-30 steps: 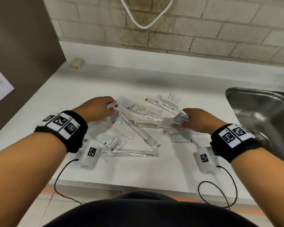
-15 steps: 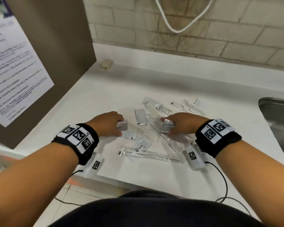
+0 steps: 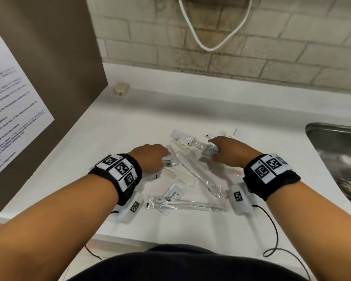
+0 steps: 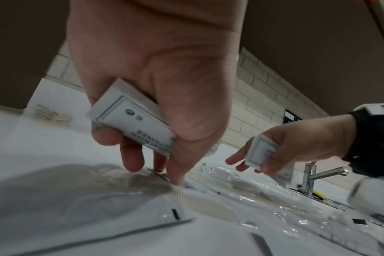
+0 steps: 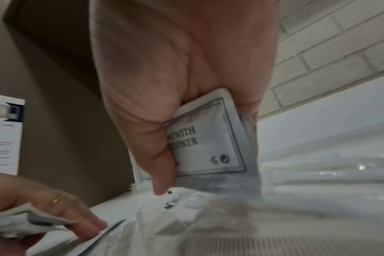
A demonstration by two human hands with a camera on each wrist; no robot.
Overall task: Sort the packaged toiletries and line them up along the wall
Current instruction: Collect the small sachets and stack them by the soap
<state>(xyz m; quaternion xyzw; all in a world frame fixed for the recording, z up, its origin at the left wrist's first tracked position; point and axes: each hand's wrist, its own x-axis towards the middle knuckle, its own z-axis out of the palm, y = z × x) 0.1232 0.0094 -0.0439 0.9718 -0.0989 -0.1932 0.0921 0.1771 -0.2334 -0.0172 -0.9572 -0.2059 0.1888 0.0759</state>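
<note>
Now both hands work over a loose pile of clear-wrapped toiletries in the middle of the white countertop (image 3: 130, 122). The left hand (image 3: 150, 157) pinches a small white rectangular sachet with a thin printed border (image 4: 131, 119) between thumb and curled fingers, while its fingertips (image 4: 178, 175) reach down to the wrappers just beside a white plastic comb (image 4: 200, 202). To the right, the right hand (image 3: 229, 153) grasps a matching white sachet printed with part of the word "conditioner" (image 5: 208, 138), thumb pressed across its face, held just above the crinkled film. Nearer the counter edge, a clear-wrapped toothbrush (image 3: 186, 203) lies crosswise, with a small white toothpaste packet (image 3: 173, 192) touching it. A second long clear-wrapped pack (image 3: 199, 175) lies diagonally between the hands. At the far right sits a steel sink (image 3: 336, 155); the pale brick wall (image 3: 231, 47) runs along the far side, well apart from the pile.
</note>
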